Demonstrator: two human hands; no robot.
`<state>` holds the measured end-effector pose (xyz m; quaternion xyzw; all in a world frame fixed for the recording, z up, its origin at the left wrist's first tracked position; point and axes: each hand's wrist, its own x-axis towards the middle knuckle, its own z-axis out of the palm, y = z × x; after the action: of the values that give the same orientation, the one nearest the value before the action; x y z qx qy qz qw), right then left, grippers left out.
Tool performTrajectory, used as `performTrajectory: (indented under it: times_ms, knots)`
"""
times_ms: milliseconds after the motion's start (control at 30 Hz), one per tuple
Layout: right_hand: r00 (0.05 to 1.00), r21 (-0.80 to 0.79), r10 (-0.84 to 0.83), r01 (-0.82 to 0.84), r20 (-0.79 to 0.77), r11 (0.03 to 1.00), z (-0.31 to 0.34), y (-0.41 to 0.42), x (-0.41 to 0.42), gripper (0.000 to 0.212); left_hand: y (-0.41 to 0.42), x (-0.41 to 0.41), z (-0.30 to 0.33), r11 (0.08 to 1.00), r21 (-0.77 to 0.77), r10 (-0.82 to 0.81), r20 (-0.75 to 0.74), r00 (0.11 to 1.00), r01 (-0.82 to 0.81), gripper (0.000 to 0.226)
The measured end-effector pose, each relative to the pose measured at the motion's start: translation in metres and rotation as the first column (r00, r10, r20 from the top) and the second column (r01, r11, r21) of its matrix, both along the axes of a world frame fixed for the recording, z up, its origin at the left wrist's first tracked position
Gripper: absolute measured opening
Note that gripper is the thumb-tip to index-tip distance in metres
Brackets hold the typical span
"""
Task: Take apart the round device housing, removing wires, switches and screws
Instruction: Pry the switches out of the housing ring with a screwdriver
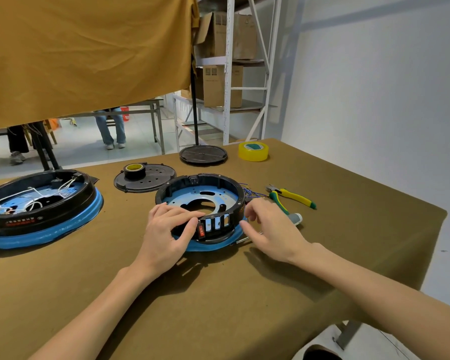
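A: Nearest, at six o'clock, two bare forearms reach over the olive-covered worktop (218, 294). What is each grip doing?

B: Left hand (166, 231) curls over the near rim of the round device housing (202, 207), thumb pressed beside the red switch (202, 231) in its front panel. Right hand (266, 227) hovers at the housing's three o'clock edge, fingers loosely spread, holding nothing.

A: And the housing?

B: Centre of the worktop, open side up, blue plate (205, 194) showing inside the black ring, a blue flange beneath. Three slots beside the switch stand bare. Thin blue wires (251, 193) trail from its rim at two o'clock.

A: Further out?

B: Yellow-and-green pliers (291, 200) lie just beyond the right hand. At nine o'clock sits a second housing (39, 209), white wires still inside. Behind the centre housing, a black perforated cover (146, 180) carries a roll of black tape (134, 170). At the far edge, one o'clock, a round stand base (203, 154) and a roll of yellow tape (253, 151). Farther back hang an ochre cloth (89, 53) and shelving with cardboard boxes (222, 85).
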<state>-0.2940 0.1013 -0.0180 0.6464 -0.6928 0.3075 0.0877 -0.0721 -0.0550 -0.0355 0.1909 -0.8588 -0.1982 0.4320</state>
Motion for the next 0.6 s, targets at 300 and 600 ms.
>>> performTrajectory:
  times_ms: [300,600]
  knots:
    - [0.978,-0.014,-0.023,0.021,-0.206,1.000,0.009,-0.038,0.077,0.041,0.000,0.001,0.001,1.000,-0.018,0.003,-0.001,1.000,-0.003,0.027]
    - [0.999,-0.080,0.045,-0.046,-0.019,0.996,0.001,-0.024,0.067,0.025,0.006,-0.003,-0.003,0.990,-0.141,0.019,0.058,0.998,-0.011,0.033]
